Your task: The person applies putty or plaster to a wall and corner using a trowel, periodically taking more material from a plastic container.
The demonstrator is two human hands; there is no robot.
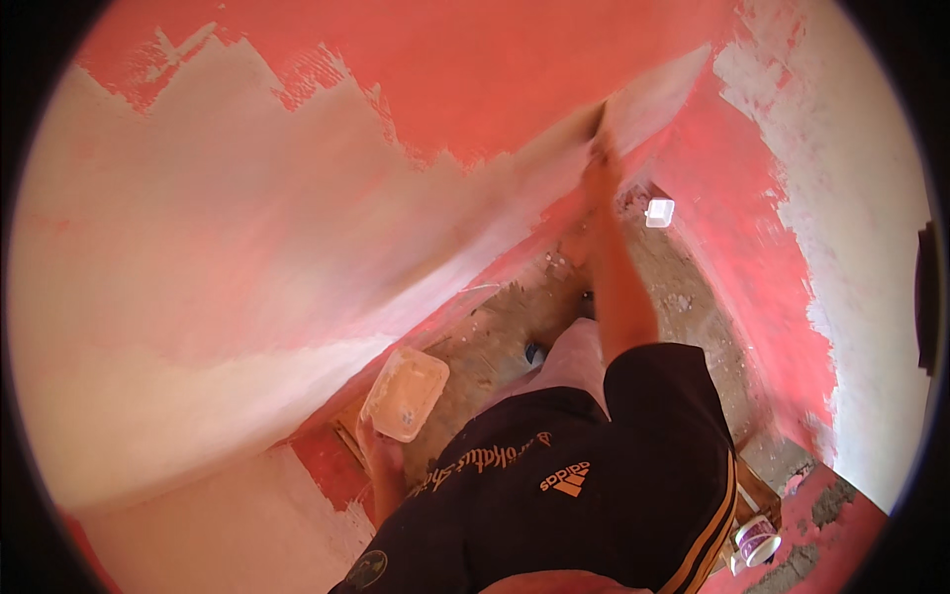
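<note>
My left hand (381, 447) is closed around the side of a rectangular plastic tub (408, 392), held low beside my body. A pale, pinkish filler coats the inside of the tub. My right arm reaches up and ahead to the wall (247, 228). There my right hand (602, 158) is wrapped round a putty knife (599, 121), whose dark thin blade lies against the wall. Motion smears this hand and the blade, so its exact shape is unclear. Pale filler covers much of the red-painted wall, with ragged edges along the top.
Another red wall (752, 198), partly coated pale, meets the first at the corner on the right. A small white container (659, 212) sits on the dirty floor (683, 287) near that corner. Behind me at lower right, a white and purple bucket (757, 542) stands near a wooden piece.
</note>
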